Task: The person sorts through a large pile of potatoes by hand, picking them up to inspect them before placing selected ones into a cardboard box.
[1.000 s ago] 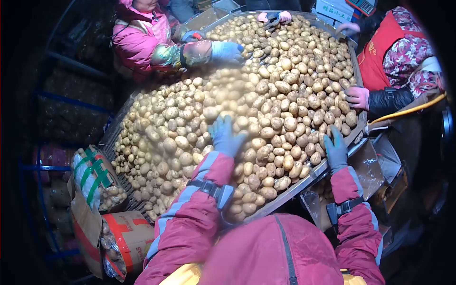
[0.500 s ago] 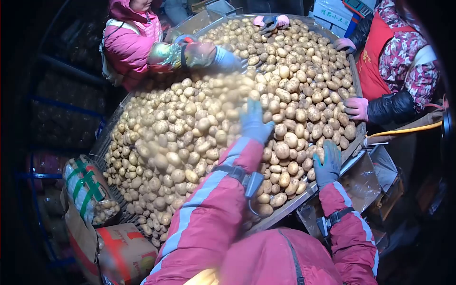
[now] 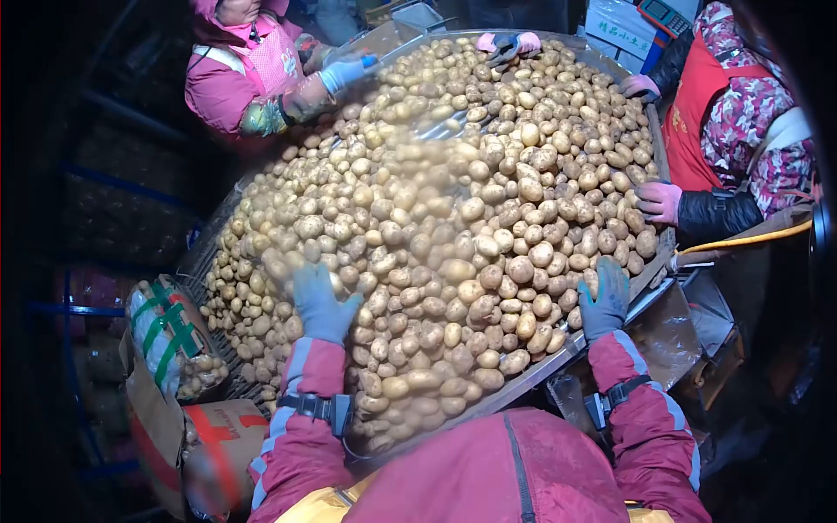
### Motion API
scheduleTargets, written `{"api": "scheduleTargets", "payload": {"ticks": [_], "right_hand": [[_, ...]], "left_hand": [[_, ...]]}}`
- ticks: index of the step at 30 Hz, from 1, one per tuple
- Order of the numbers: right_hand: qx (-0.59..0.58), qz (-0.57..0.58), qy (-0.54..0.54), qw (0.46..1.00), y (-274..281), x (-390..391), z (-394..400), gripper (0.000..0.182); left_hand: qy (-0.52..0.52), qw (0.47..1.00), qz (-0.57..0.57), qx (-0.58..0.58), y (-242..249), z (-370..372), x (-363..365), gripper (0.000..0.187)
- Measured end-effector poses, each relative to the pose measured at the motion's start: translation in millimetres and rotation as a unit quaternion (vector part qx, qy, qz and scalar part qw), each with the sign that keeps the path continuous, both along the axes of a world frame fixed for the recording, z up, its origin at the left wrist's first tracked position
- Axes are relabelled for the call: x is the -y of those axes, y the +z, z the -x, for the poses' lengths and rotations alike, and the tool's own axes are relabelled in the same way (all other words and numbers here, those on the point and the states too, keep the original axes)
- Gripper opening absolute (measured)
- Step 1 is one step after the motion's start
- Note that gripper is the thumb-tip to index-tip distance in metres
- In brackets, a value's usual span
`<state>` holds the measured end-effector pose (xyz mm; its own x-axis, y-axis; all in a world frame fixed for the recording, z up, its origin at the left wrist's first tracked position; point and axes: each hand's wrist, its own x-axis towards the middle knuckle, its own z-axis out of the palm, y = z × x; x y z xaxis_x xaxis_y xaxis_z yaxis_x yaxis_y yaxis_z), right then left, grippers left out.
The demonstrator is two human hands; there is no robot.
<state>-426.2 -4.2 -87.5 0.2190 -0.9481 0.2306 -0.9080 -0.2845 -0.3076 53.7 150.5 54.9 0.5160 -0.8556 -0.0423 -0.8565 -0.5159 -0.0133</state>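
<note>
A broad heap of small potatoes covers the sorting table in front of me. My left hand, in a blue-grey glove, lies open on the potatoes at the near left, its fingers pointing away from me. At the near right edge, my right hand, gloved alike, rests open with its fingers spread, touching the outermost potatoes beside the table's rim. Neither hand has a potato in its grasp. A smear in the view blurs part of the heap's middle.
Across the heap on the left stands a person in pink. To the right is a person in a red apron, gloved hands at the rim. Another person's gloved hands rest at the far edge. A taped bag and cardboard box stand at left.
My left hand has come back toward me and left from the middle of the heap. My right hand has stayed put. The person in pink has drawn their hands back toward the far-left edge.
</note>
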Motion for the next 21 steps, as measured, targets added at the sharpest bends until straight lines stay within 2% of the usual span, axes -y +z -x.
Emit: {"api": "scheduleTargets", "payload": {"ticks": [1,4,7,9,10,11,12,13,15,18,21], "right_hand": [[0.006,-0.006,0.000,1.000,3.2,-0.4,-0.6,0.067],[0.011,-0.006,0.008,1.000,5.8,-0.3,-2.0,0.067],[0.009,0.003,0.013,1.000,1.5,0.1,2.6,0.068],[0.006,-0.017,0.002,1.000,6.0,0.3,-2.4,0.068],[0.005,-0.018,0.005,1.000,4.6,0.7,-1.9,0.069],[0.010,-0.020,0.016,1.000,5.4,1.5,-0.7,0.070],[0.012,-0.024,0.017,0.999,9.3,2.9,-0.7,0.070],[0.012,-0.029,0.016,0.999,11.6,2.3,-2.3,0.070],[0.018,-0.023,0.016,0.999,9.2,0.2,-2.9,0.070],[0.019,-0.034,0.017,0.999,12.0,1.7,-1.6,0.070],[0.023,-0.032,0.012,0.999,11.4,3.8,-1.9,0.070]], "left_hand": [[-0.002,0.999,-0.048,0.021,-6.0,-2.3,-6.0,0.101],[0.048,0.996,-0.066,0.039,-34.7,8.0,30.3,0.110],[-0.031,0.999,0.025,0.021,-65.8,-1.0,72.2,0.110],[-0.024,0.999,0.032,-0.029,-72.5,-3.7,104.8,0.115],[0.043,0.996,-0.004,-0.078,-73.4,-0.6,129.3,0.117],[0.047,0.994,-0.002,-0.101,-68.8,8.4,147.3,0.117],[0.034,0.987,0.061,-0.146,-94.7,1.1,167.1,0.116],[-0.015,0.997,0.047,-0.060,-80.1,19.5,184.4,0.114],[-0.064,0.955,0.128,-0.259,-82.3,36.9,232.0,0.111],[-0.020,0.984,0.054,-0.168,-79.4,96.5,287.4,0.106],[-0.199,0.973,0.037,-0.112,-69.6,146.5,294.5,0.100]]}}
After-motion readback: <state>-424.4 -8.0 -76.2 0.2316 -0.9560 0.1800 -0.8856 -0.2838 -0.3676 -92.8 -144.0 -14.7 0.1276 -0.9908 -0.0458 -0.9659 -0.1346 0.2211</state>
